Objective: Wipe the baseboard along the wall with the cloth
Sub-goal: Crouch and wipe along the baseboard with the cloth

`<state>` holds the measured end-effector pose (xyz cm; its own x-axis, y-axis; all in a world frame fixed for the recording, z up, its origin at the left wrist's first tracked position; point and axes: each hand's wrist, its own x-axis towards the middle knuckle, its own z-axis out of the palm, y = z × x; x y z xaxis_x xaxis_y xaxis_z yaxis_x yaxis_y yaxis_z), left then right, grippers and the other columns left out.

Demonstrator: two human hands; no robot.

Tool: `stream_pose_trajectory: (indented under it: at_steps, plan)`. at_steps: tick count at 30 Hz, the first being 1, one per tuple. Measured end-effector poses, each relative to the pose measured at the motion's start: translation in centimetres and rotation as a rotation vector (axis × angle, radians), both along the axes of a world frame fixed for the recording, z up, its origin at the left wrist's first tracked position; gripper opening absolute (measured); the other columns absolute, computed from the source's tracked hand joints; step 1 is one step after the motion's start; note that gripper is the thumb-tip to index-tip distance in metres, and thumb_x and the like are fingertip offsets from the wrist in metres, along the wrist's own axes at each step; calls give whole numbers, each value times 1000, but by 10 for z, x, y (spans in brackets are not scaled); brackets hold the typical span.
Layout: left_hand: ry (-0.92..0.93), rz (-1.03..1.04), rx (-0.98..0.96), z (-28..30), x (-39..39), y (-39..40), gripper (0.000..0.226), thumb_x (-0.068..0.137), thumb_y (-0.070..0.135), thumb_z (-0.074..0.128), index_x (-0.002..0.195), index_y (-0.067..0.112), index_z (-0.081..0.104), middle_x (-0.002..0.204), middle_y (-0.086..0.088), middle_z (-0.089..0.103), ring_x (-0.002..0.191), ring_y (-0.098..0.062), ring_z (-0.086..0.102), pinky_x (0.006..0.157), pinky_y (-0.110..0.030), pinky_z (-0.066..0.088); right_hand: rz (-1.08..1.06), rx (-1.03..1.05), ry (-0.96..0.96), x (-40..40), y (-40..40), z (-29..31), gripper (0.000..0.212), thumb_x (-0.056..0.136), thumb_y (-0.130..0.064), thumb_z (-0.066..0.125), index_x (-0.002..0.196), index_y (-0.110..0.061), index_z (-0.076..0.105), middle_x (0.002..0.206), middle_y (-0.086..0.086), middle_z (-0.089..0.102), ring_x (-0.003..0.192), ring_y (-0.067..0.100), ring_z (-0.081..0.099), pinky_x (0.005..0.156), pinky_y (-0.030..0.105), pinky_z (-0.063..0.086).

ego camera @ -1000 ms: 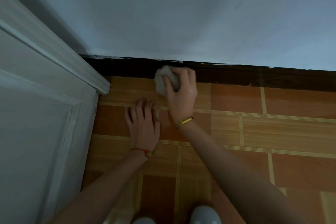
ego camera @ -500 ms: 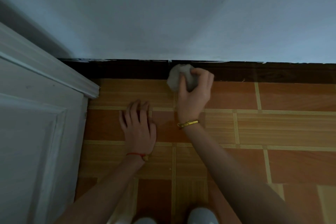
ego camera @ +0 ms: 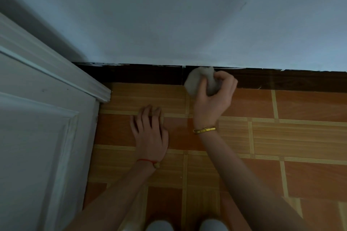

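Baseboard (ego camera: 142,74): dark brown strip along the foot of the pale wall (ego camera: 187,20), running from the white door (ego camera: 37,137) at left off to the right edge. White paint flecks showed along its top edge; a vertical joint sat just left of the cloth.

Cloth (ego camera: 199,82): pale, wadded into a ball, pressed against the baseboard face where it met the tiled floor (ego camera: 281,137). Right hand (ego camera: 214,99) clenched around it, fingers curled over the far side, thumb on the near left. Balling likely gave a firm pad that fit the strip's narrow height, and the low wrist kept pressure directed into the wall.

Left hand (ego camera: 150,133): flat on the floor, fingers relaxed and spread, holding nothing, near the door. Judged to be a brace carrying body weight while the person crouched; 2 pale shoe tips (ego camera: 159,226) showed at the near edge.

Gold bangle (ego camera: 204,130) on the right wrist, red string bracelet (ego camera: 148,161) on the left.

Progress: judged partway, with the long right stretch probably not yet wiped.

Writing: no brand, label or legible text seen on cloth, door or floor. Light dim.
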<state>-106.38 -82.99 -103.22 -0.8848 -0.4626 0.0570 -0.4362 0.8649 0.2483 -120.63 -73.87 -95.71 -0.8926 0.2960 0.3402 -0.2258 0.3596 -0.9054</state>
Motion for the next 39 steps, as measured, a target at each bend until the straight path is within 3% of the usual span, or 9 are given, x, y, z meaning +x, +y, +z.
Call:
stream_pose_trajectory:
  at_steps: [5, 8, 16, 24, 28, 33, 36, 39]
  plan:
    - [-3, -3, -13, 2, 0, 1, 55, 92, 28, 41, 143, 11, 46, 148, -17, 42, 140, -39, 38, 116, -64, 20, 304, 85, 22, 16, -40, -1, 21, 80, 2, 71, 98, -1, 62, 104, 10, 54, 97, 17, 54, 81, 20, 46]
    - [-14, -2, -13, 2, 1, 1, 55, 92, 29, 39, 144, 12, 45, 149, -17, 42, 140, -38, 36, 116, -64, 21, 362, 109, 38, 16, -43, -5, 21, 79, 3, 70, 98, -1, 62, 105, 9, 53, 97, 19, 54, 82, 25, 48]
    - [-29, 3, 32, 2, -1, 1, 54, 92, 27, 39, 145, 13, 44, 149, -14, 40, 140, -35, 36, 118, -63, 17, 73, 156, -114, -1, 19, -35, 21, 79, 4, 68, 97, 2, 57, 105, 15, 53, 92, -1, 44, 79, -1, 34]
    - [-29, -4, -10, 0, 1, 1, 54, 92, 26, 45, 145, 14, 43, 148, -15, 41, 142, -36, 35, 118, -63, 17, 382, 299, -150, 16, -37, -51, 33, 73, 5, 74, 98, -6, 57, 108, 8, 51, 97, 20, 53, 80, 37, 53]
    - [-4, 0, 5, 0, -1, 1, 52, 92, 24, 44, 143, 13, 46, 148, -15, 41, 140, -36, 36, 118, -63, 17, 294, 287, -145, 8, -14, -50, 31, 70, 8, 71, 96, -4, 57, 105, 9, 51, 94, 18, 52, 79, 29, 49]
    - [-30, 1, 23, 1, 0, 1, 53, 93, 26, 41, 144, 12, 44, 149, -15, 40, 141, -36, 34, 118, -64, 16, -3, 216, -208, -7, 28, -50, 26, 73, 4, 69, 94, -2, 55, 104, 13, 52, 87, 7, 46, 74, 5, 33]
    - [-39, 2, 24, 2, -1, 1, 54, 92, 27, 40, 144, 12, 44, 150, -15, 39, 142, -36, 33, 118, -64, 15, 90, 227, -211, -1, 14, -49, 26, 74, 5, 69, 95, -3, 56, 105, 11, 52, 88, 5, 45, 75, -2, 31]
    - [-31, -3, -4, 2, -1, 2, 54, 91, 26, 42, 143, 12, 46, 148, -16, 41, 141, -36, 35, 117, -64, 17, 334, 309, -175, 10, -18, -48, 28, 73, 5, 70, 97, -3, 59, 104, 11, 53, 92, 10, 49, 76, 10, 39]
